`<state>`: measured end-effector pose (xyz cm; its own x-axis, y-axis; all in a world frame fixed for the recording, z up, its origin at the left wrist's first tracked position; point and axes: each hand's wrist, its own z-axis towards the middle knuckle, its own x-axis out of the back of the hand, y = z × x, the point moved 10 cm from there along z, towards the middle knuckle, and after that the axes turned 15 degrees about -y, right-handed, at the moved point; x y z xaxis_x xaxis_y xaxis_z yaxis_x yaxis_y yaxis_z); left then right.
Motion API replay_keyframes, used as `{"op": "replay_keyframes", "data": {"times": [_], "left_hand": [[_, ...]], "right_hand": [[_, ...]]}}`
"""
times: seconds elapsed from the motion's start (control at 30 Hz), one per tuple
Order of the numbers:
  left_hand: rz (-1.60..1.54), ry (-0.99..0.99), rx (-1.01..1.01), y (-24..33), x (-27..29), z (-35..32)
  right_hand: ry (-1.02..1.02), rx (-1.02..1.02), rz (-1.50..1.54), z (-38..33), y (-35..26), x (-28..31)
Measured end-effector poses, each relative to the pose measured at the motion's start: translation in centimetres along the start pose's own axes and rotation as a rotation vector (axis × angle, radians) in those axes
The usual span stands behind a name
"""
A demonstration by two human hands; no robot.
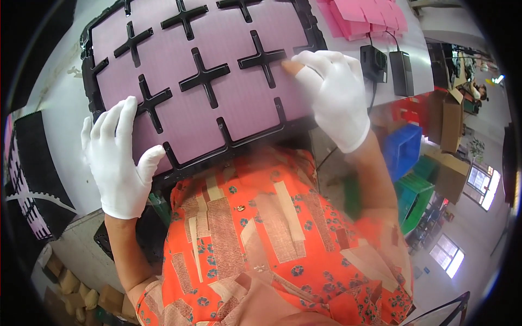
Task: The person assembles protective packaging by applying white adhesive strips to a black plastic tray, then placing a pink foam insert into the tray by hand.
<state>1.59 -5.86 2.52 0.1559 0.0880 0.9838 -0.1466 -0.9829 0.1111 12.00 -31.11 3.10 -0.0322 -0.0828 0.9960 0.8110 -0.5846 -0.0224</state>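
A large lilac panel (185,127) with a black frame (250,138) lies on the table in front of me. Several black cross-shaped pieces (204,77) stand in rows across it. My left hand (117,157), in a white glove, rests at the panel's left edge with its fingers apart, the fingertips beside a black cross. At the right edge is my right hand (340,98), also gloved in white, with one bare fingertip showing. Its thumb and finger are drawn together near another cross (262,58); whatever they pinch, if anything, is hidden.
Pink sheets (367,19) lie at the table's far right, near two black power adapters (375,64) with cables. Blue (402,149) and green crates (414,198) and cardboard boxes (452,122) stand to the right. Another dark-framed panel (41,174) leans at left.
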Motion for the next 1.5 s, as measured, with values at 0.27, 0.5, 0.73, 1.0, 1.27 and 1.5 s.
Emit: {"op": "replay_keyframes", "data": {"times": [0.27, 0.5, 0.73, 1.0, 1.27, 1.5], "left_hand": [[0.088, -0.156, 0.092, 0.9, -1.8, -2.1], [0.022, -0.153, 0.127, 2.2, -2.5, -4.4], [-0.036, -0.145, 0.167, 3.0, -3.0, -5.9], [-0.016, -0.12, 0.163, 2.9, -2.6, -6.7], [-0.086, -0.023, 0.104, 3.5, -0.9, -7.0], [-0.124, -0.008, 0.185, 1.3, -2.3, -8.5]], "right_hand": [[-0.127, -0.002, 0.047, -3.7, -2.2, 0.9], [-0.178, -0.106, 0.061, -6.0, -3.1, 0.2], [-0.082, -0.244, 0.133, -5.9, -1.8, -0.2], [-0.101, -0.319, 0.128, -5.7, -1.4, -1.4], [-0.02, -0.368, 0.207, -5.9, -1.3, -1.0], [0.044, -0.351, 0.302, -4.9, -3.2, -2.1]]}}
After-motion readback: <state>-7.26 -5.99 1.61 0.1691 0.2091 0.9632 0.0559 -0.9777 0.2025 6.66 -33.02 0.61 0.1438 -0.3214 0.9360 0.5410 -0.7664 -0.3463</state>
